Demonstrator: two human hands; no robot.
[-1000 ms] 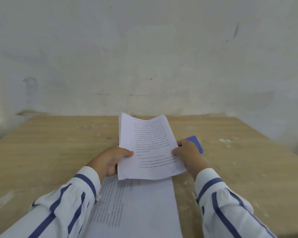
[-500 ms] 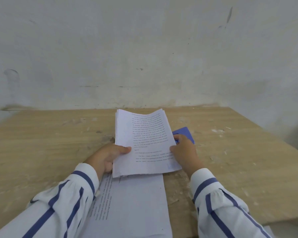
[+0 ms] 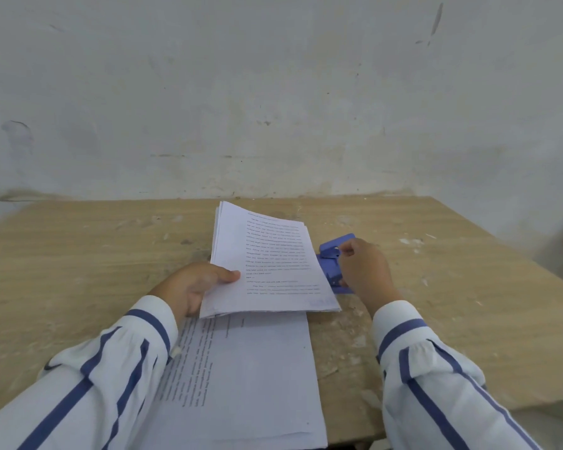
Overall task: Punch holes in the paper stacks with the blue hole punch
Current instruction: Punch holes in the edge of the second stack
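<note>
A stack of printed white pages (image 3: 267,264) is raised a little over the wooden table (image 3: 78,254), with my left hand (image 3: 192,284) gripping its left edge, thumb on top. The stack's right edge lies against the blue hole punch (image 3: 330,254), which stands on the table just to the right. My right hand (image 3: 364,271) rests on the punch from the right, fingers curled around its body and lever. A second paper stack (image 3: 241,378) lies flat on the table close to me, under my forearms.
A stained plaster wall (image 3: 273,108) rises right behind the table. The table's right edge (image 3: 501,248) runs diagonally, and its near edge (image 3: 452,414) is at the lower right. Paint flecks and small scraps dot the tabletop.
My right hand has let go of the held stack's right edge and moved onto the blue punch, now more exposed. The left hand alone holds the stack, its right edge at the punch.
</note>
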